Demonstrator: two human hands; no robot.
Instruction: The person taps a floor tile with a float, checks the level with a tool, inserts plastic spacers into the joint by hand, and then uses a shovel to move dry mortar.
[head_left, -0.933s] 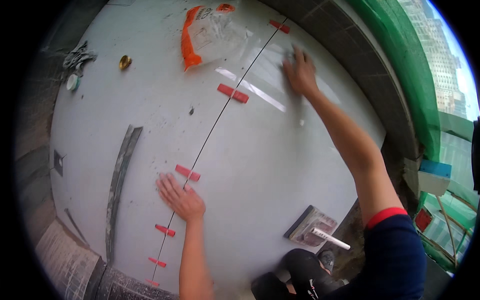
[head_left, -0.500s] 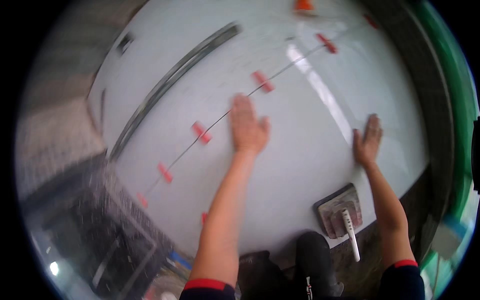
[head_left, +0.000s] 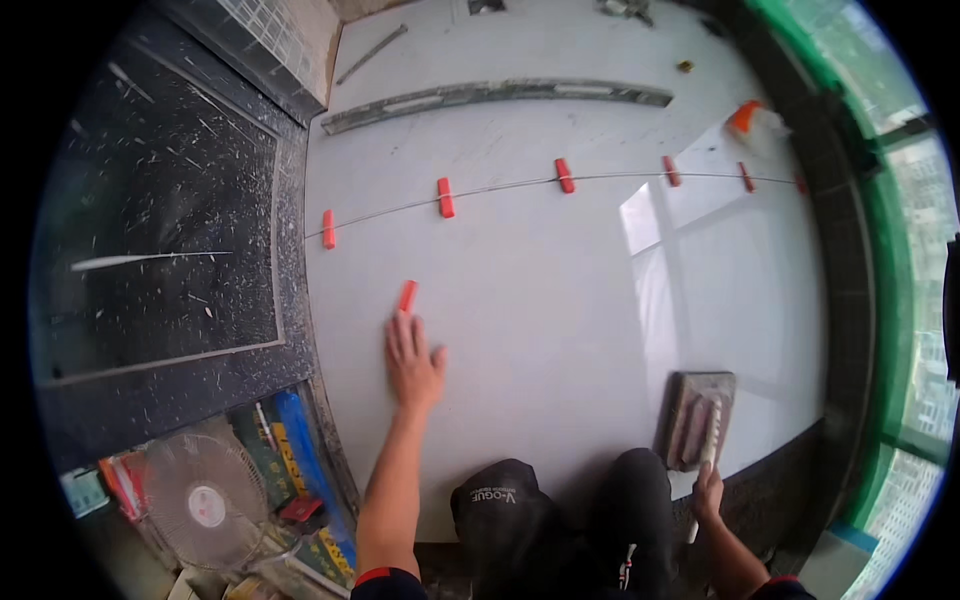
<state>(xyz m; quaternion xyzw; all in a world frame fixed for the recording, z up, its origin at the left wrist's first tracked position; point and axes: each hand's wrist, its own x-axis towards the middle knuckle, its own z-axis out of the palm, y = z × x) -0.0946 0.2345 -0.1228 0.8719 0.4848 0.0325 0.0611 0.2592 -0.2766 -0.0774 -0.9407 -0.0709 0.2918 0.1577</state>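
My left hand (head_left: pixel 412 367) lies flat on a large pale glossy tile (head_left: pixel 520 330), fingers stretched out. Its fingertips meet the near end of a loose red wedge (head_left: pixel 408 296); I cannot tell whether they press on it. At the near right, my right hand (head_left: pixel 707 493) is closed round the white handle of a mallet (head_left: pixel 690 400). The mallet's broad, rectangular, grey-edged head rests on the tile. Beyond my left hand, a row of red wedges (head_left: pixel 446 198) sits across a thin tile joint (head_left: pixel 510 185).
A long grey level (head_left: pixel 500 93) lies beyond the joint. An orange-and-clear object (head_left: pixel 745 118) stands far right. On the left are a splashed dark panel (head_left: pixel 170 220) and a round fan (head_left: pixel 205 500). Green-framed windows (head_left: pixel 905 300) line the right. My knees (head_left: pixel 640 490) are at the near edge.
My view has turned, so the wedge row now runs nearly level. My left hand has moved from beside the joint to the loose wedge. My right hand has come back and gripped the mallet's handle.
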